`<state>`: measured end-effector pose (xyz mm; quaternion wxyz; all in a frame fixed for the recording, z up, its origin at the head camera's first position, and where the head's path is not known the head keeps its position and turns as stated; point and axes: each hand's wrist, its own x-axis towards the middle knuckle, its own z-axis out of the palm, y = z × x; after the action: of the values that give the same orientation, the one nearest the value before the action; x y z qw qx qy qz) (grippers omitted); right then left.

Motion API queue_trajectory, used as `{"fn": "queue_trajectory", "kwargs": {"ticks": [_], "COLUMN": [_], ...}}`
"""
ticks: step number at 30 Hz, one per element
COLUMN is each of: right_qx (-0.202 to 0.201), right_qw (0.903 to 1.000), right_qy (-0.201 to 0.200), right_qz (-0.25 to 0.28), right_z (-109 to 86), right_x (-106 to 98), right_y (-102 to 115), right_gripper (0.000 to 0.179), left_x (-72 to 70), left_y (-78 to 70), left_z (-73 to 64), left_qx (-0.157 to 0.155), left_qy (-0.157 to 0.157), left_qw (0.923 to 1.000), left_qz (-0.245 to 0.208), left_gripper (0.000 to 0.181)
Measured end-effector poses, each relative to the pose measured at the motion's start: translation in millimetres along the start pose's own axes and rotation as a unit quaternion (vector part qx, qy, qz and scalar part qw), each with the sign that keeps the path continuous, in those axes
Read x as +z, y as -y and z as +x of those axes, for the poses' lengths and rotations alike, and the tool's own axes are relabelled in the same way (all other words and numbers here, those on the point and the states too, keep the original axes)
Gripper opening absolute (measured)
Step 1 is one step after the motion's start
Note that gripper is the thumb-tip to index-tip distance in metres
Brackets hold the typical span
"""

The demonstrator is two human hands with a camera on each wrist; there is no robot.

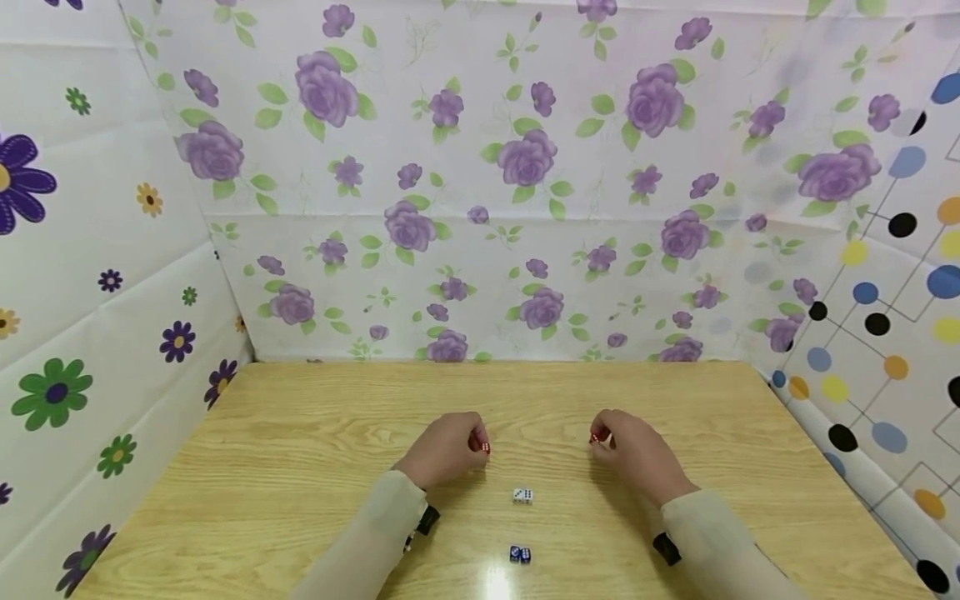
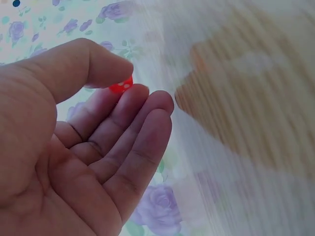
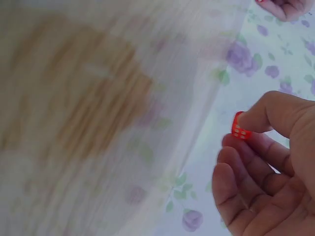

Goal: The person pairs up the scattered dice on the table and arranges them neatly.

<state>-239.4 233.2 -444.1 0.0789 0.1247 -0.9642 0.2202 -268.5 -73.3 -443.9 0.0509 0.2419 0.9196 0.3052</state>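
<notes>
**Red die pinched in each hand, above table**

Wooden table (image 1: 300,467) under both. Left hand (image 1: 444,450) pinching red die (image 1: 484,447) thumb-to-fingertip, other fingers loose. Right hand (image 1: 633,454) likewise on second red die (image 1: 595,437), pip face toward wrist camera. Cubes: no long axis. White dice (image 1: 522,496), blue dice (image 1: 520,554) resting nearer the body, between the forearms.

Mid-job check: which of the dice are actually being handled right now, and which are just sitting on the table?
In hand:
- red die, pinched by the left hand
- second red die, pinched by the right hand

Lying about:
- white dice, apart from both hands on the wooden table
- blue dice, near the table's front edge
</notes>
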Motion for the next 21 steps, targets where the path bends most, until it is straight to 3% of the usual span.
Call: {"fn": "queue_trajectory", "kwargs": {"ticks": [6, 21], "right_qx": [-0.018, -0.039], "right_qw": [0.9996, 0.999], "right_qy": [-0.023, -0.022], "right_qz": [0.002, -0.005], "right_z": [-2.4, -5.2], "right_x": [-2.2, -2.3], "right_y": [9.3, 26.6], "right_gripper": [0.008, 0.009], "left_x": [-3.6, -2.7], "left_y": [-4.3, -13.6], "left_z": [-4.9, -7.6], "left_qx": [0.0, 0.002], "left_qy": [-0.015, -0.02], "left_qw": [0.9999, 0.9998], "left_qz": [0.003, 0.009], "left_gripper": [0.013, 0.012]}}
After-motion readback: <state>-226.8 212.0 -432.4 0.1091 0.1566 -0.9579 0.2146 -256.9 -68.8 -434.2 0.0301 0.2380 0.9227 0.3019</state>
